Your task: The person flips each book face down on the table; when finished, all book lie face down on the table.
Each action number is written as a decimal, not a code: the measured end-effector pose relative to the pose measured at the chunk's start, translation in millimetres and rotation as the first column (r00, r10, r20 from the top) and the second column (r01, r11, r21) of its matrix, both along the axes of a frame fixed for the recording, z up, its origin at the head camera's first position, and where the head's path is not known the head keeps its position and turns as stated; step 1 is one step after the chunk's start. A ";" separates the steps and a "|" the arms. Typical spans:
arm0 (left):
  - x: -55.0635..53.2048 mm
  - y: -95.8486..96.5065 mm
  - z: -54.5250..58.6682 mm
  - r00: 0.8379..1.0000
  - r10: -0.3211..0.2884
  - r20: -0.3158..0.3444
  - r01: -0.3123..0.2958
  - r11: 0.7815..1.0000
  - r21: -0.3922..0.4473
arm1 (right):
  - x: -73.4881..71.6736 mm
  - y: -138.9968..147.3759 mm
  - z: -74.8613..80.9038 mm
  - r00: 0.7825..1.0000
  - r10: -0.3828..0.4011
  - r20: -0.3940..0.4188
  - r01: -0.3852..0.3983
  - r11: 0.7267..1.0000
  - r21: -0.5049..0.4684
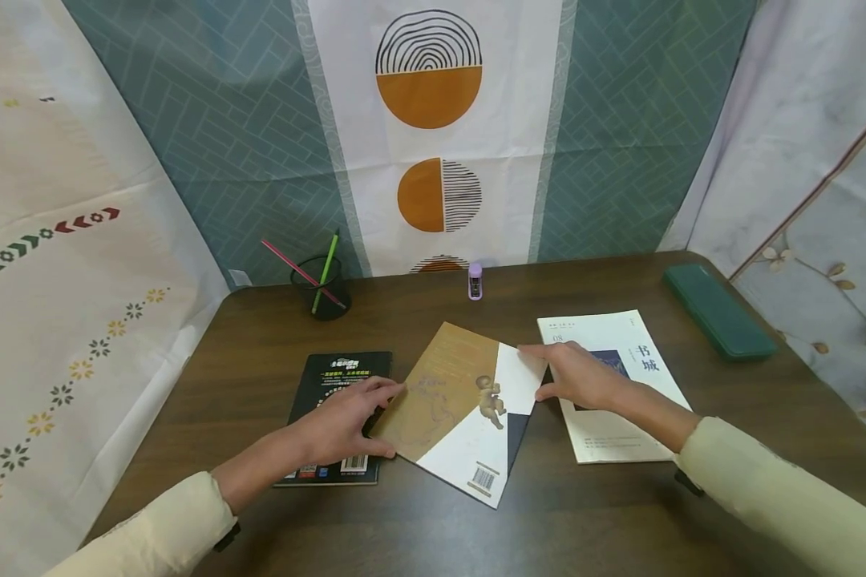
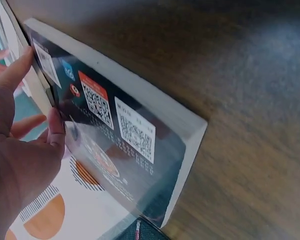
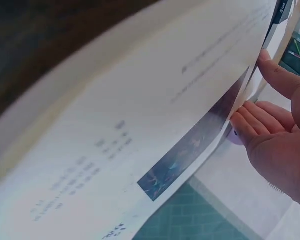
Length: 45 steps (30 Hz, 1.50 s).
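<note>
The left hand (image 1: 346,421) and right hand (image 1: 583,377), fingers (image 1: 381,390) and thumbs apart, grip opposite corners of the tan-and-white book (image 1: 443,413) between them.

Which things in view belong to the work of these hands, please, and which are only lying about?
Belong to the work:
tan book, held by the left hand and right hand
perhaps the black book and white book, on either side

Seemingly just lying about:
black cup
pink pencil and green pencil, in the cup
purple tube
green case
</note>
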State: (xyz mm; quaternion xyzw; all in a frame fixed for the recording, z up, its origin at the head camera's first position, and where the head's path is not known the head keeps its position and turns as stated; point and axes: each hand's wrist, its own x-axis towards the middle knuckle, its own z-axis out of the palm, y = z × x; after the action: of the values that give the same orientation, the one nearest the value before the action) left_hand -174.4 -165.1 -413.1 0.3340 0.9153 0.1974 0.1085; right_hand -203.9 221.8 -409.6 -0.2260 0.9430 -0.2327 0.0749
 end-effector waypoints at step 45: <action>27.9 5.9 -15.0 0.961 -0.061 -0.271 0.038 0.995 -0.088 | -39.1 -11.9 -5.1 0.998 0.059 0.026 -0.059 0.998 0.005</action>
State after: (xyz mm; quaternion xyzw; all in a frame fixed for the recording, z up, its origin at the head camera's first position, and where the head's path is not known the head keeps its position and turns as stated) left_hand -146.6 -159.2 -428.1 0.3760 0.9202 0.1088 -0.0004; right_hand -243.0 209.9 -414.7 -0.2503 0.9355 -0.2306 0.0947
